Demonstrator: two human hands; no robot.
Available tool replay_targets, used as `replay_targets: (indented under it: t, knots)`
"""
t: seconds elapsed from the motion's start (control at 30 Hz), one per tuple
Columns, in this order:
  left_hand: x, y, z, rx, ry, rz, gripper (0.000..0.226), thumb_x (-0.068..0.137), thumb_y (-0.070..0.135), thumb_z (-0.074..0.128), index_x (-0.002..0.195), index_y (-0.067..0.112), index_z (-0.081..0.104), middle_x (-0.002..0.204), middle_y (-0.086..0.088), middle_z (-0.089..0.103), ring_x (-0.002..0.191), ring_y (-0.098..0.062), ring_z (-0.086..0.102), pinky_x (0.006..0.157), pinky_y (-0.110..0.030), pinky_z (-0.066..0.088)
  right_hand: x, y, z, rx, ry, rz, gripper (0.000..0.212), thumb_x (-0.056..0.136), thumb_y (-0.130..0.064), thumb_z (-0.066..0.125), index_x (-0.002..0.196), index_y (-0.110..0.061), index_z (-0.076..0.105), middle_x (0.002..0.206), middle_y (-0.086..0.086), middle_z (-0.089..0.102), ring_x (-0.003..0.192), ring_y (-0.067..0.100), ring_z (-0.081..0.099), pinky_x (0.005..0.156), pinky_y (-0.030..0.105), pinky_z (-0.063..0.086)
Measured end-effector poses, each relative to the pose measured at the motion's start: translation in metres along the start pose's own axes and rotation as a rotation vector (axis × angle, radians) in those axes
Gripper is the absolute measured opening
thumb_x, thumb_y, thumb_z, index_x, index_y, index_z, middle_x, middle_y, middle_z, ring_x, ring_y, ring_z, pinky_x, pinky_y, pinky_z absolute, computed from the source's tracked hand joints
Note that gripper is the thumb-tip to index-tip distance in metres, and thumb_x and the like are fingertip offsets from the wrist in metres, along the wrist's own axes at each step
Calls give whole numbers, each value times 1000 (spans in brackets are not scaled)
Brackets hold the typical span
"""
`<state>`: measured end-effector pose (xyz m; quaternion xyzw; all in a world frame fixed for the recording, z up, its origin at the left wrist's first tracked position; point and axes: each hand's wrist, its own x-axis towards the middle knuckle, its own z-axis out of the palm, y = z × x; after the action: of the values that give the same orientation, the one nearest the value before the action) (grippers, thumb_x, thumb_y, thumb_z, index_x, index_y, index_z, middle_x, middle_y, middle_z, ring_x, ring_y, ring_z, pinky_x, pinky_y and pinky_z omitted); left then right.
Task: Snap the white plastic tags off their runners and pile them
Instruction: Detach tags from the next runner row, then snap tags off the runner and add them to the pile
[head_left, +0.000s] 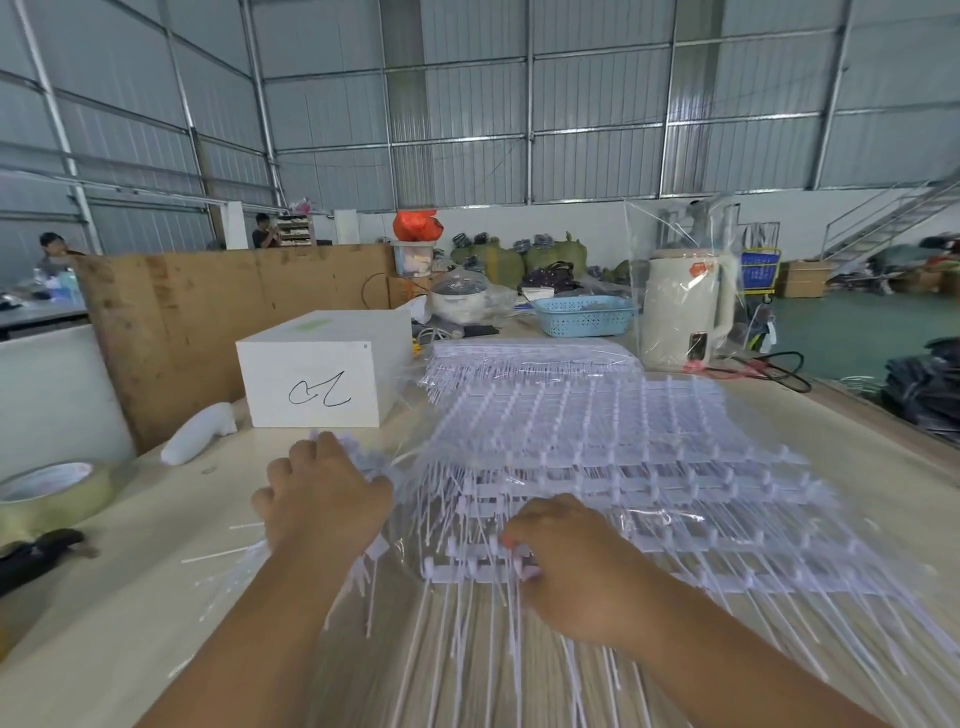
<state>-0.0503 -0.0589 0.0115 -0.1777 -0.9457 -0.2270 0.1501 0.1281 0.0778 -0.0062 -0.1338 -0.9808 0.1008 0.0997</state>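
A wide stack of white plastic tag sheets, tags still on their runners, covers the middle of the table, partly under clear film. My left hand has its fingers curled round a bunch of loose white tags at the stack's left edge. My right hand pinches the near end of a runner strip at the front of the stack. Long thin tag tails fan toward me over the table. A few loose strips lie to the left of my left wrist.
A white box with a scribble stands behind my left hand. A tape roll and a dark tool lie at the far left. A wrapped kettle, blue basket and cardboard wall stand farther back.
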Motion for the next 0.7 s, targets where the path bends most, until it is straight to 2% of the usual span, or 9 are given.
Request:
replay_targets:
  t: [0.13,0.2,0.27,0.33,0.43,0.5,0.6,0.7]
  knots:
    - [-7,7,1,1,93,93,67,81,43,58,141,18,39,149,-8,30,135,-31,25,111,-47,21,1,-1,1,-167,43,4,26,85,-9,55,110,-14,62,108,1,59,112,20,41,103,32,32]
    - [-11,13,-1,-86,165,217,59,81,37,64,135,19,50,144,-9,38,131,-32,32,108,-46,26,1,-1,1,-226,41,13,23,86,-13,55,107,-14,64,107,1,58,112,20,39,106,32,29]
    - [-16,20,-3,-259,206,410,39,79,23,70,117,16,66,126,-6,53,117,-31,47,100,-42,37,2,-1,0,-248,42,14,18,87,-15,55,101,-13,65,105,0,56,112,21,38,106,34,28]
    - [-26,28,-6,-410,94,596,22,81,15,70,103,15,72,109,0,60,107,-23,52,96,-32,39,2,-2,-2,-259,76,-3,16,87,-15,54,97,-13,66,105,0,56,111,21,38,106,35,28]
    - [-41,37,-2,-384,-107,869,14,84,23,66,96,20,73,100,5,61,102,-16,53,93,-27,38,2,-2,-6,-205,184,1,24,87,-17,51,105,-19,66,110,-3,57,111,19,42,103,33,28]
    - [-46,40,3,-399,-243,886,13,88,29,65,97,23,72,101,5,60,102,-12,53,93,-28,40,2,-4,-10,-164,283,-11,23,87,-20,47,103,-20,63,106,-4,58,109,19,45,102,31,29]
    - [-44,38,9,-450,-406,809,13,90,33,64,99,26,71,102,5,60,99,-9,55,91,-25,42,2,-6,-19,-122,392,-44,20,83,-21,44,94,-18,60,98,-2,61,101,20,49,94,28,30]
    - [-39,33,15,-291,-451,854,25,84,34,67,106,22,69,102,5,61,94,-2,51,81,-17,39,0,-7,-22,-125,303,-42,19,87,-14,49,100,-18,62,102,-3,63,105,18,48,93,30,35]
